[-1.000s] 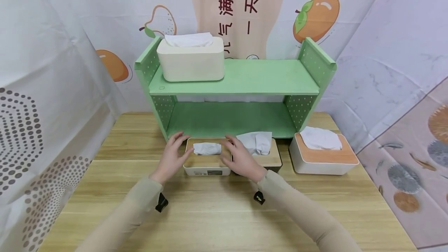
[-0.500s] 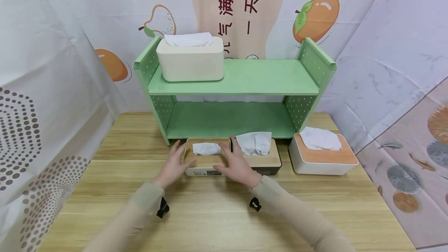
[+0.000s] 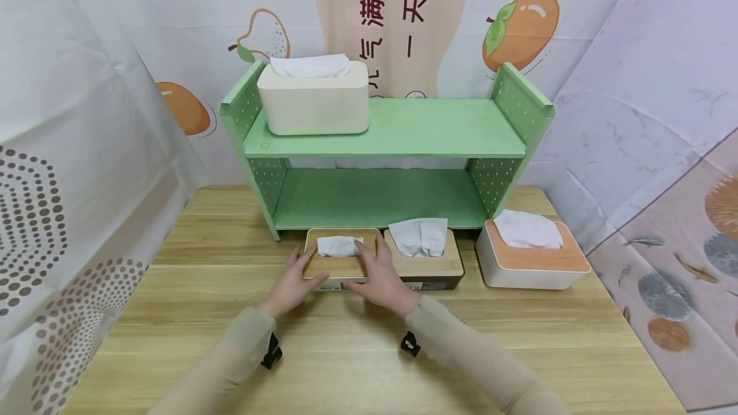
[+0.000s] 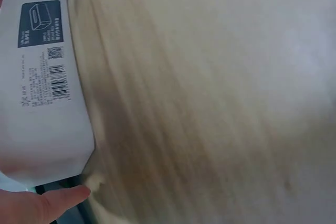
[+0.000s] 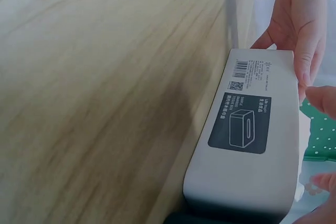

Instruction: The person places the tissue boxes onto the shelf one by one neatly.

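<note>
A white tissue box (image 3: 334, 266) with a wooden lid and a tissue poking out stands on the table before the green shelf (image 3: 369, 194). My left hand (image 3: 291, 287) is at its left end, fingers spread along that side. Over its right part reaches my right hand (image 3: 383, 277), fingers spread above the lid; whether they touch the box I cannot tell. Printed labels show on the box's front (image 5: 247, 177) in the right wrist view. The left wrist view has a left fingertip (image 4: 68, 198) close to the box's corner.
Right beside it stands a dark tissue box (image 3: 435, 266) with a wooden lid. Farther right is a white tissue box with an orange-brown lid (image 3: 536, 258). A cream tissue box (image 3: 314, 107) sits on the shelf's upper board, at the left.
Both hands have moved toward each other and slightly nearer the front of the white tissue box. The boxes look unmoved.
</note>
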The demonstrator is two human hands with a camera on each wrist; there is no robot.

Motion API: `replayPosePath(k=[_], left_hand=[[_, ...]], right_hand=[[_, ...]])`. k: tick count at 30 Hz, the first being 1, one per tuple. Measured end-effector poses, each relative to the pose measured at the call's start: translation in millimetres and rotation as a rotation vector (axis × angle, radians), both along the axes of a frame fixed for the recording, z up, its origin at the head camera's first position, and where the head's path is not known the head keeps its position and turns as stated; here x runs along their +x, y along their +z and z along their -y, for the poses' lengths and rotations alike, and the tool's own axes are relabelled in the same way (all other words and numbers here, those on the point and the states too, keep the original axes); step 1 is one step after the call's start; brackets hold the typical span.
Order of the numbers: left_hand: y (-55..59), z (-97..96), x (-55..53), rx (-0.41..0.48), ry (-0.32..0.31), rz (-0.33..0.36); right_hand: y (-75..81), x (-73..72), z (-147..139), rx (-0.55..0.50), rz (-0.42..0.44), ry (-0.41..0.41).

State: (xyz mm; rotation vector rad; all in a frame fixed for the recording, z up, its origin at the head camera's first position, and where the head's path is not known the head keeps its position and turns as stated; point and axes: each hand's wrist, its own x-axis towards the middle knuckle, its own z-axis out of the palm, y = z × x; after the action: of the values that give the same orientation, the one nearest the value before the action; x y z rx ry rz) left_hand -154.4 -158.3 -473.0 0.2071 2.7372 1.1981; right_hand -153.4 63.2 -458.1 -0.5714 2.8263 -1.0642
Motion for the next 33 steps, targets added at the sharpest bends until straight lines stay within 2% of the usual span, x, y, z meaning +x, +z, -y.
replayPosePath(k=[3, 7, 10, 16, 22, 29, 33], left_hand=[[-1.8, -0.5, 0.5, 0.012, -0.003, 0.013], [-3.6, -1.5, -0.1, 0.006, -0.022, -0.010], [-5.2, -2.5, -0.7, 0.002, -0.032, -0.026], [-8.1, 0.9, 1.6, 0.021, -0.019, -0.054], [-7.4, 8.3, 4.2, 0.022, 0.006, -0.072], [-6.2, 16.8, 7.3, 0.022, 0.031, -0.081], [-5.9, 20.2, 8.9, 0.026, 0.034, -0.100]], right_hand=[[-1.3, -0.1, 1, 0.023, -0.028, 0.002], [-3.1, -1.2, 4, 0.079, -0.055, -0.011], [-4.4, -1.3, 7, 0.135, -0.041, -0.038], [-4.5, 0.1, 13, 0.232, -0.049, -0.050], [-1.8, 0.2, 18, 0.312, -0.072, -0.015], [-5.9, 0.2, 25, 0.346, -0.097, 0.006], [-13.7, 2.5, 28, 0.299, -0.124, -0.007]])
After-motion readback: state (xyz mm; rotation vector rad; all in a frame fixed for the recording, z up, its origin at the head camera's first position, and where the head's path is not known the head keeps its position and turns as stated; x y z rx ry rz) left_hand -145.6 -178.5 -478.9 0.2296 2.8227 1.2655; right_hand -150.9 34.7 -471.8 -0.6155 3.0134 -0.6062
